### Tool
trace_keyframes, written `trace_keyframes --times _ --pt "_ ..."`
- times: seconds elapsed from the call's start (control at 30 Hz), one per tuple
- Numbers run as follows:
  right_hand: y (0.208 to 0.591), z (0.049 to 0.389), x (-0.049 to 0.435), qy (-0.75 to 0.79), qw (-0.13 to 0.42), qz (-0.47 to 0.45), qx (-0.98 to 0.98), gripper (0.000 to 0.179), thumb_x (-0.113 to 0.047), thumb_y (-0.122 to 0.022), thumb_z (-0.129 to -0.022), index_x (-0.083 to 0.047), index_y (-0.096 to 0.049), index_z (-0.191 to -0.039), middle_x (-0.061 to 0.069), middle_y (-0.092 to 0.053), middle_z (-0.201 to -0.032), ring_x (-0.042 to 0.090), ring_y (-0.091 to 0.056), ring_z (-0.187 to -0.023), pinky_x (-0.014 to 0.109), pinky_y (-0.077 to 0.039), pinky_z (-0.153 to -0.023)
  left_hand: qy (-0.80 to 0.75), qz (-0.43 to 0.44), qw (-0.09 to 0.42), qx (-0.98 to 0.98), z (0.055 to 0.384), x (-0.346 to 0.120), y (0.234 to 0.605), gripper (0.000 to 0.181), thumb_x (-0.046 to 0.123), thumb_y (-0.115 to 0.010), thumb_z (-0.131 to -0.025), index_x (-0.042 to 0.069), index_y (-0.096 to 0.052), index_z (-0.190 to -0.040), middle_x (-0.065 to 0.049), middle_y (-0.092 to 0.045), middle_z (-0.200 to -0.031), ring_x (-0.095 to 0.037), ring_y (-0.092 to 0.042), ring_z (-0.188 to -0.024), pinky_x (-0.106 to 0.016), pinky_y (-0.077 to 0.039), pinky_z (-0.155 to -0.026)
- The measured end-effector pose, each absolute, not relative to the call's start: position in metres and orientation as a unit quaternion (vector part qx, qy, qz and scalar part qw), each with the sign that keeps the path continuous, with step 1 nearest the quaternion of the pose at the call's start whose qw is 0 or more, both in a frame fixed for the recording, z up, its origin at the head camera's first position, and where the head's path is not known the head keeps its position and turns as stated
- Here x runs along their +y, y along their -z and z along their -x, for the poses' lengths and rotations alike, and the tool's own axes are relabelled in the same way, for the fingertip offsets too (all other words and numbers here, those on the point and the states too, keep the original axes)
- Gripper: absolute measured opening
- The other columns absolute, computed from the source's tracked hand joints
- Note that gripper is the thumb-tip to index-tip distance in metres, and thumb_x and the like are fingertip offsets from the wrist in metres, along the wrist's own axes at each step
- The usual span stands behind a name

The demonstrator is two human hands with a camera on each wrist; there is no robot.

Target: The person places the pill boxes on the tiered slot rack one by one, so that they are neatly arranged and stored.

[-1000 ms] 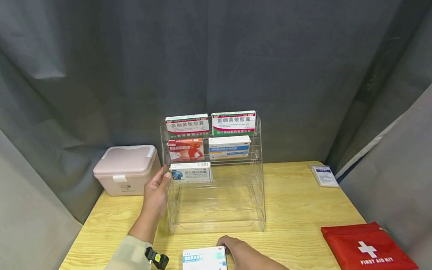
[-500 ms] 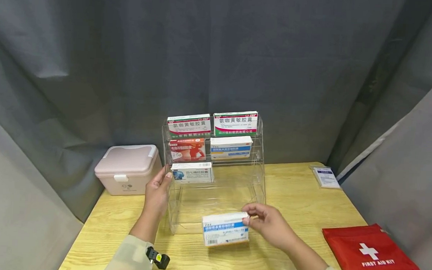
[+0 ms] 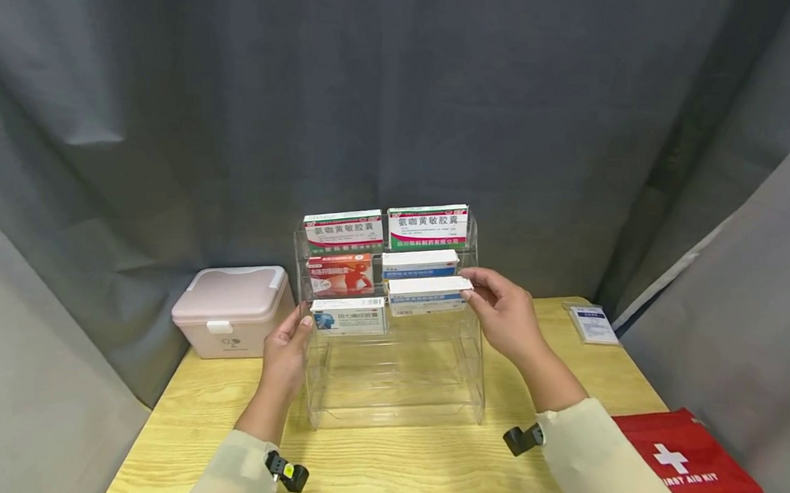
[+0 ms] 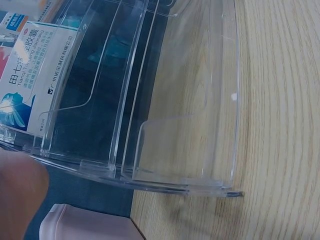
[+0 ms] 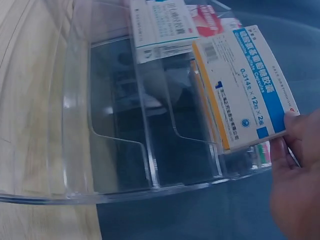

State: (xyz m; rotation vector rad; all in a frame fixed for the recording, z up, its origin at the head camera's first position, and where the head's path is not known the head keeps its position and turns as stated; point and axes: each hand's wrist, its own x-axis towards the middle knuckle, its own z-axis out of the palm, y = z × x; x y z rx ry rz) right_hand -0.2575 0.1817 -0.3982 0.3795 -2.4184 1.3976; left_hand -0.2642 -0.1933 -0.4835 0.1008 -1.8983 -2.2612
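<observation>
A clear acrylic tiered rack [image 3: 397, 415] stands on the table. My left hand [image 3: 284, 356] grips its left side edge, beside a white medicine box [image 3: 349, 319] on the third tier. With thumb and fingers, my right hand [image 3: 511, 322] pinches the right end of a blue-and-white medicine box [image 3: 427, 300]. That box is over the right half of the third tier and partly covers a similar blue-and-white box [image 3: 419, 260] behind it. In the right wrist view, the held medicine box [image 5: 240, 90] is tilted, its orange edge toward the rack.
Two white-red-green boxes, the right one [image 3: 428, 227] included, fill the top tier, above a red box [image 3: 340, 275]. A pink case [image 3: 226, 313] stands left of the rack. A red first aid pouch [image 3: 688, 460] and a small white pack [image 3: 593, 324] lie to the right.
My right hand has brought the blue-and-white box up from the table's front to the rack's third tier. The left hand stays on the rack's side.
</observation>
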Motion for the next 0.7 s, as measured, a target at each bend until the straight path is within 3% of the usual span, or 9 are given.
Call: trace_keyframes --times 0.1,0.17,0.4,0.7 --pt "0.405 0.263 0.177 -0.469 0.171 -0.134 -0.856 0.034 -0.009 -0.068 -0.109 -0.011 -0.069 -0.143 0.011 -0.074 -0.137 0.029 -0.073 -0.121 0.046 -0.065 -0.104 0.763 -0.030 0.093 -0.638 0.264 -0.193 0.484 0.052 0.014 -0.059 -0.114 0.007 -0.046 -0.164 -0.012 -0.039 -0.175 -0.029 -0.033 -0.165 -0.043 -0.029 -0.137" --pt "0.409 0.264 0.174 -0.451 0.182 -0.134 -0.863 0.034 -0.009 -0.068 -0.109 -0.011 -0.069 -0.142 0.011 -0.075 -0.137 0.030 -0.073 -0.122 0.053 -0.064 -0.105 0.764 -0.032 0.093 -0.638 0.264 -0.193 0.483 0.053 0.014 -0.059 -0.114 0.007 -0.046 -0.164 -0.011 -0.038 -0.176 -0.029 -0.033 -0.165 -0.043 -0.029 -0.137" --pt "0.416 0.263 0.165 -0.362 0.207 -0.153 -0.896 0.035 -0.012 -0.067 -0.110 -0.006 -0.069 -0.144 0.017 -0.074 -0.138 0.034 -0.074 -0.121 0.052 -0.067 -0.092 0.761 -0.036 0.097 -0.640 0.263 -0.192 0.483 0.053 0.014 -0.058 -0.114 0.007 -0.045 -0.164 -0.009 -0.037 -0.177 -0.028 -0.031 -0.166 -0.043 -0.028 -0.137" --pt "0.418 0.259 0.161 -0.184 0.231 -0.185 -0.937 0.034 -0.005 -0.067 -0.108 0.002 -0.068 -0.141 0.022 -0.073 -0.138 0.042 -0.069 -0.130 0.055 -0.059 -0.113 0.759 -0.032 0.096 -0.643 0.262 -0.191 0.483 0.053 0.015 -0.057 -0.114 0.008 -0.045 -0.165 -0.010 -0.036 -0.177 -0.029 -0.031 -0.166 -0.044 -0.028 -0.137"
